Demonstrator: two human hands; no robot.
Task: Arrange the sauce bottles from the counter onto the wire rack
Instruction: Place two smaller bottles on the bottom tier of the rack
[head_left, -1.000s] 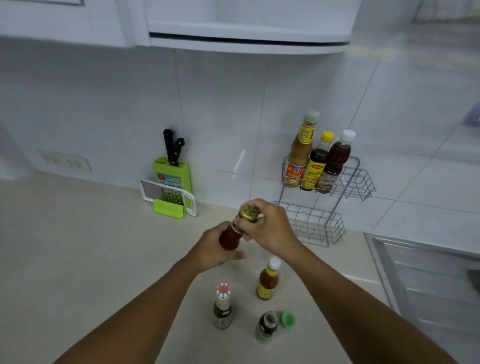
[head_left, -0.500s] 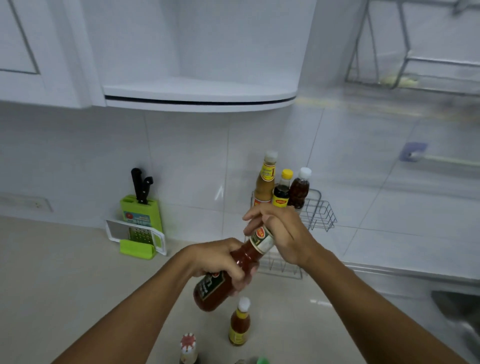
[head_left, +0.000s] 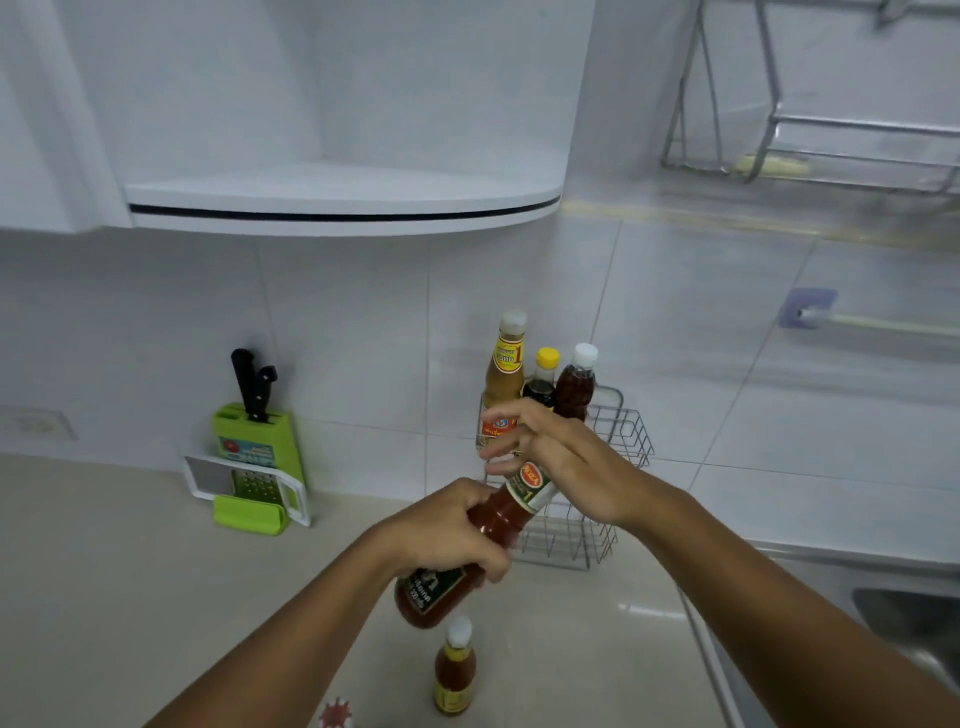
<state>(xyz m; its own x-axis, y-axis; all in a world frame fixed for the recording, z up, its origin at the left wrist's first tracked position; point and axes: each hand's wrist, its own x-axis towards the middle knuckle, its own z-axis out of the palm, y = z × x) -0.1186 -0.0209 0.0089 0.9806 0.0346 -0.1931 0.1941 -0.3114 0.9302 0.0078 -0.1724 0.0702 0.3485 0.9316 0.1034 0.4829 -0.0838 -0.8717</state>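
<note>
A red sauce bottle (head_left: 498, 519) with a green label is tilted in the air, its neck pointing up and right. My left hand (head_left: 441, 530) grips its body. My right hand (head_left: 561, 457) wraps its neck and top, hiding the cap. Behind them a two-tier wire rack (head_left: 623, 431) stands against the tiled wall; its upper tier holds three bottles: a tall tan one (head_left: 504, 374), a dark one with a yellow cap (head_left: 543, 379) and a dark brown one with a white cap (head_left: 576, 387). On the counter below stand a small orange-red bottle (head_left: 455, 670) and a red-and-white cap (head_left: 336, 714).
A green knife block (head_left: 254, 441) with a white grater leans on the wall at the left. A curved white shelf (head_left: 343, 208) hangs overhead. A steel sink edge (head_left: 883, 587) lies at the right, a dish rack (head_left: 831, 145) above it.
The view has tilted upward, so the counter bottles slid to the bottom edge. The red bottle went from upright to tilted, with both hands still on it, close to the rack.
</note>
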